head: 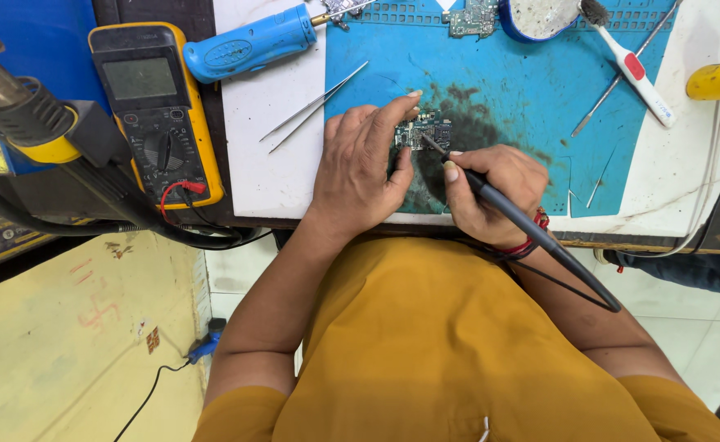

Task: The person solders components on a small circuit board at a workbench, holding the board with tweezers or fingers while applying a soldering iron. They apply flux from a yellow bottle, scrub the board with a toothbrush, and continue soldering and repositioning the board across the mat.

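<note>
One camera only, worn on the head, looking almost straight down past the chest onto the near edge of the worktop (270, 176). It sits close, with the floor (65, 344) showing at lower left.

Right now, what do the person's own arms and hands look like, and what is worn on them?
Both arms are bare from the elbow down, with short mustard-yellow sleeves ending at the upper arms. The left hand wears nothing that shows: no glove, ring or watch. The right hand is bare too, with a red thread band around its wrist.
</note>
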